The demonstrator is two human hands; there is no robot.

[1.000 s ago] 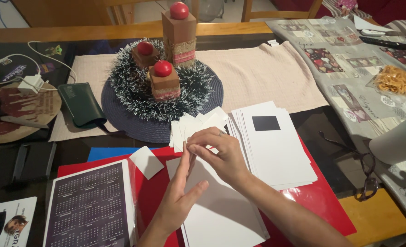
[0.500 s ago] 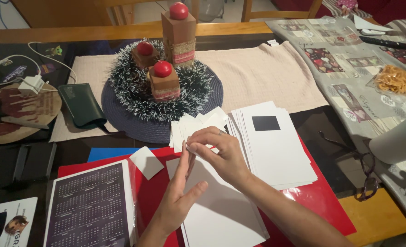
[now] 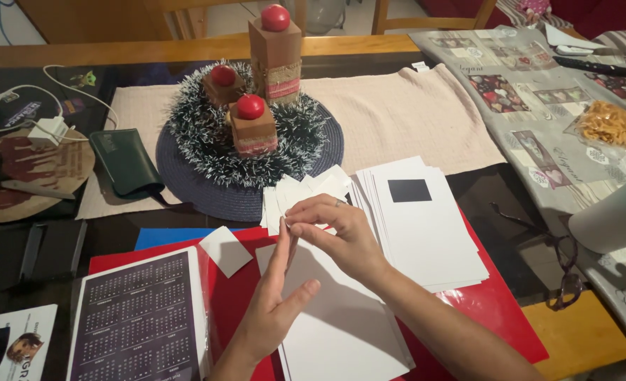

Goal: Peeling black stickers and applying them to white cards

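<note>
Your right hand (image 3: 344, 233) pinched a small white square off the left hand's (image 3: 274, 310) spread fingertips, above the white sheet (image 3: 341, 331) on the red folder (image 3: 496, 310). One square (image 3: 225, 250) lay loose; the square pile (image 3: 306, 192) and card stack (image 3: 426, 226) remained unworked.

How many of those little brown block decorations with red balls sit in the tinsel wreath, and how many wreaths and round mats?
Brown blocks with red balls: 3
Tinsel wreath: 1
Round dark mat: 1
Total: 5
</note>
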